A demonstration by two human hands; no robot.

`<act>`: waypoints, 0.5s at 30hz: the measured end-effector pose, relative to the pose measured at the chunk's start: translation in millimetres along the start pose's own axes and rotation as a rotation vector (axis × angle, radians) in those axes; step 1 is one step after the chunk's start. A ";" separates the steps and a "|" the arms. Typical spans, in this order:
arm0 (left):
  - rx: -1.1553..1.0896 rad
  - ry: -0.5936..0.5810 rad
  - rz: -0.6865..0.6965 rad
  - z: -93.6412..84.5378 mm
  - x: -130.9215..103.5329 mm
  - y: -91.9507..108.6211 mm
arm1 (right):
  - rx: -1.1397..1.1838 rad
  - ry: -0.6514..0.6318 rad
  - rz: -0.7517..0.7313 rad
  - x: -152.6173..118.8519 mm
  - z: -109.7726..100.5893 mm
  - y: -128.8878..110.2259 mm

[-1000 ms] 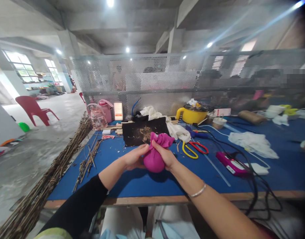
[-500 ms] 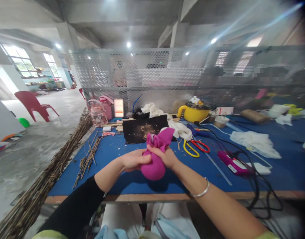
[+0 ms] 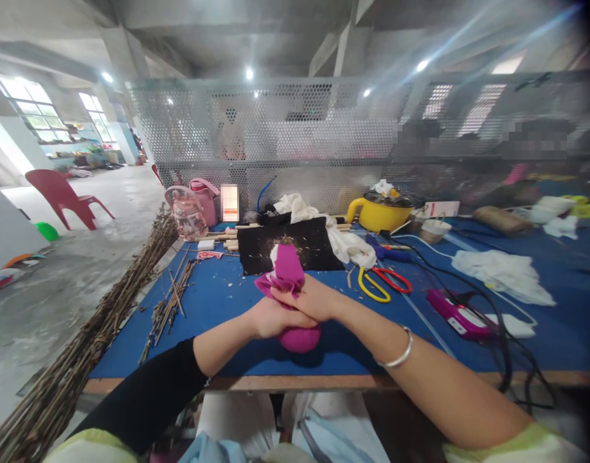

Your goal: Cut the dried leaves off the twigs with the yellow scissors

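Observation:
A magenta cloth bundle [image 3: 301,339] with a round, filled bottom is held above the near part of the blue table. My left hand [image 3: 270,317] wraps its neck from the left. Around the same neck from the right closes my right hand [image 3: 310,299], its fingers lapping over the left. The loose cloth end stands up beyond my hands, with a bit of white showing at its edge. What fills the bundle is hidden. Past it lies a black cloth [image 3: 304,241] strewn with straw-like bits.
Scissors [image 3: 375,283] with yellow and red handles lie right of the bundle. A yellow pot [image 3: 384,213], a magenta device [image 3: 459,315] with black cables and white cloth [image 3: 502,276] are farther right. Dry stalks [image 3: 172,299] lie on the table [image 3: 218,347] at left; a perforated screen [image 3: 276,141] stands behind.
My right hand has shifted over the bundle's neck, closer to my left hand. The loose cloth end has swung leftward and now points up; the round bottom is more covered.

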State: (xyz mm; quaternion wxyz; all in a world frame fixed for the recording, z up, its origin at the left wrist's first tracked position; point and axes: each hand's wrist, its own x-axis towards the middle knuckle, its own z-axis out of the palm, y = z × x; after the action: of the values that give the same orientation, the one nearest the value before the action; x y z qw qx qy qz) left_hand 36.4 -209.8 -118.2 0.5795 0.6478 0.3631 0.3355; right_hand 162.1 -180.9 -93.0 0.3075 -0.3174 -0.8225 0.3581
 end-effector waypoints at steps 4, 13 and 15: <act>-0.163 0.172 0.045 -0.9 17.0 -1.4 | 0.340 -0.139 0.162 16.8 -13.7 5.8; 0.061 0.282 0.040 -32.2 42.9 -21.6 | 0.265 0.180 0.136 17.8 -11.6 38.2; 0.003 0.238 -0.009 -31.3 40.6 -25.3 | 0.048 0.193 0.003 13.5 -3.8 31.3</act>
State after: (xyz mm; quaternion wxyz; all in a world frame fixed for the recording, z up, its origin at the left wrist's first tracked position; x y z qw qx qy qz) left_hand 28.3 -157.3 -139.6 0.5327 0.6026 0.4329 0.4070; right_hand 166.1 -152.4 -111.7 0.3924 -0.3444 -0.7796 0.3459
